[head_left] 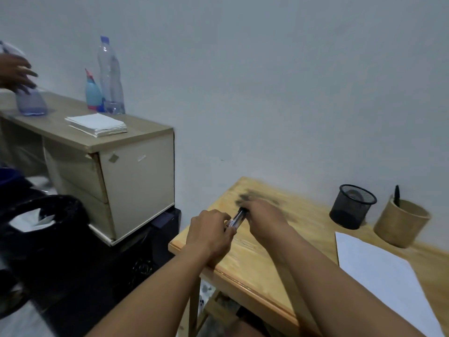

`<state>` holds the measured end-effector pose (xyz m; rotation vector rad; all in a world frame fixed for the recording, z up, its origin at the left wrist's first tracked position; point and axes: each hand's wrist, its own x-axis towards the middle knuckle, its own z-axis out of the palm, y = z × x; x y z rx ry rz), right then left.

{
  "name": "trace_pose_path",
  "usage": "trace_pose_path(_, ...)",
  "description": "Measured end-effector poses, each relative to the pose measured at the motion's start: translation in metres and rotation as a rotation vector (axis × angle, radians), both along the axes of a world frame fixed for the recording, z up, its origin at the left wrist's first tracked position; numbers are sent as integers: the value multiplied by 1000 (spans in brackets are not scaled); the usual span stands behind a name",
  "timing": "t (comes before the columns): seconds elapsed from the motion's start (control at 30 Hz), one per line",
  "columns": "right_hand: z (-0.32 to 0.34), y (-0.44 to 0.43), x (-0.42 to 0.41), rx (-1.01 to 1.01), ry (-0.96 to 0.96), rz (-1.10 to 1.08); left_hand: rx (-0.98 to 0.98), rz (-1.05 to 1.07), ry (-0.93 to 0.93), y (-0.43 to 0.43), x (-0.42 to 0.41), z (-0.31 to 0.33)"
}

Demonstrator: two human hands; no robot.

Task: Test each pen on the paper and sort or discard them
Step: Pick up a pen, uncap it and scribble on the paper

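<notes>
Over the left corner of the wooden table [245, 261], both my hands hold one clear-barrelled pen [237, 219]. My left hand [211, 233] grips its near end, and my right hand [263, 216] grips its far, dark end. A white sheet of paper [379, 276] lies on the table at the right. Behind it stand a black mesh cup [351, 206] and a tan round cup [401, 221] with one dark pen [397, 195] upright in it. The picture is blurred by motion.
A black bin bag [48, 229] with white paper inside sits on the floor at the left. Behind it is a beige cabinet [136, 173] with a napkin stack [97, 124], a spray bottle [92, 92] and a water bottle [110, 76]. Another person's hand [15, 74] reaches over it.
</notes>
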<state>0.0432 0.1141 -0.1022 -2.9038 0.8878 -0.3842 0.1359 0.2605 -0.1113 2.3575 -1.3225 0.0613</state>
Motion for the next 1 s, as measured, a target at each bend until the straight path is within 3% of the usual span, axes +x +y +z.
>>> trace_pose_path(0.3, -4, -12, -4, -125, -157, 73, -102, 20, 25, -4, 2, -8)
trace_pose_path(0.57, 5, -16, -18, -250, -146, 163, -189, 46, -56, -2, -5, -2)
trace_pose_path(0.7, 12, -19, -32, -265, -162, 159, -302, 60, -3, -8, -7, 14)
trace_pose_path(0.87, 32, -13, -57, -83, -193, 62, -543, -12, 263, -22, -22, 46)
trace_pose_path(1.0, 44, -8, -91, 250, -472, -142, -555, -88, 461, -41, -48, 61)
